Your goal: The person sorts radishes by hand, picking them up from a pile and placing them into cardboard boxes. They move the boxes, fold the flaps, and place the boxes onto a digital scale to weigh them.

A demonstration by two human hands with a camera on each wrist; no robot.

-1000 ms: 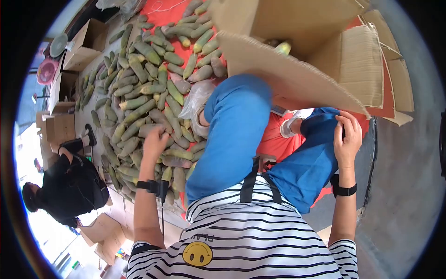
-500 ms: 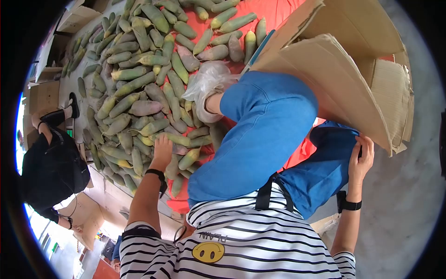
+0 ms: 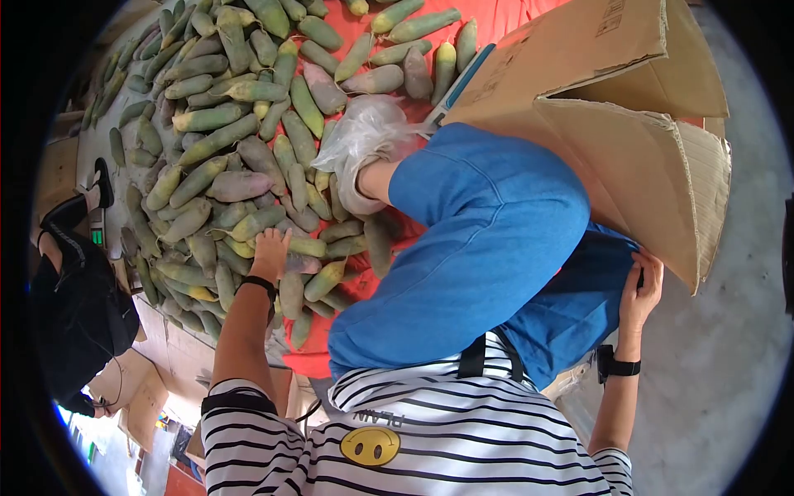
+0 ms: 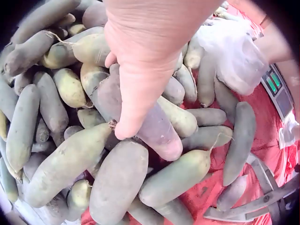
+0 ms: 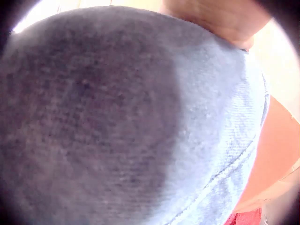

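In the head view my left hand [image 3: 270,255] rests on a pile of green and purple radishes [image 3: 211,118], its fingers spread over them. In the left wrist view the thumb of my left hand [image 4: 145,61] lies against a purple radish [image 4: 161,136]; the other fingers are mostly hidden. At the right, my right hand [image 3: 642,289] rests on the blue trouser leg near the knee, holding nothing visible. The right wrist view shows part of the right hand [image 5: 220,18] against the blue cloth [image 5: 206,140].
Open cardboard boxes [image 3: 529,74] stand at the upper right, near a scale edge [image 3: 467,78]. A plastic-covered foot [image 3: 364,136] is beside the pile on the red sheet [image 3: 496,21]. Another person in black [image 3: 83,314] is at the left. A metal frame [image 4: 262,197] lies beside the radishes.
My left hand has come down onto the radishes from above them. My right hand stays on the trouser leg. The view has shifted, and the boxes show from another side.
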